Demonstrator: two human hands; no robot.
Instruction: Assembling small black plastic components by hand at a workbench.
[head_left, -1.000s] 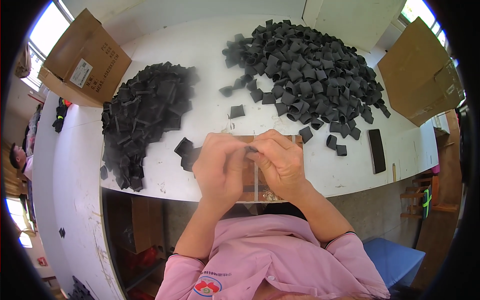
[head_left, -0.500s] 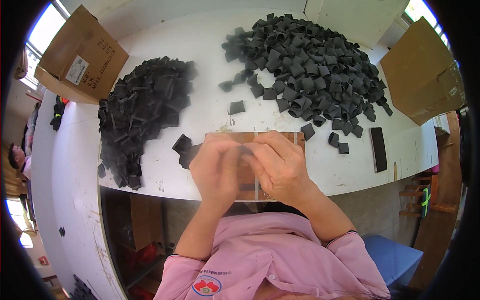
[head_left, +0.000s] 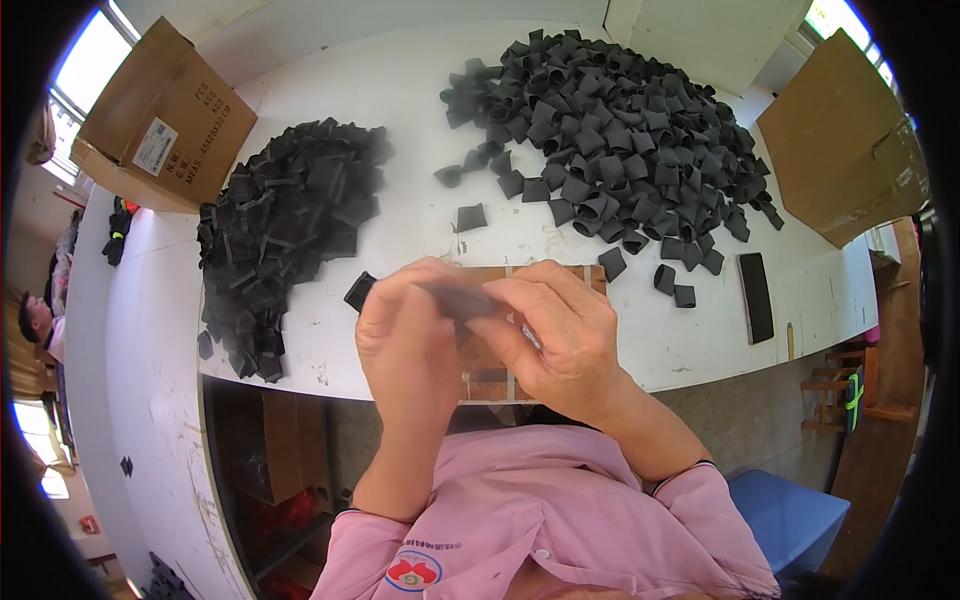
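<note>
My hands — left (head_left: 408, 335), right (head_left: 560, 335) — have risen slightly, both pinching one black piece (head_left: 455, 298) flat — folding continues.

hands (head_left: 480, 330) pinching black piece (head_left: 455, 297), white table (head_left: 400, 110)

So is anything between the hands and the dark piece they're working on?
No. Both the left hand and the right hand already pinch the dark piece directly, held above the brown board; nothing visible sits between them.
</note>
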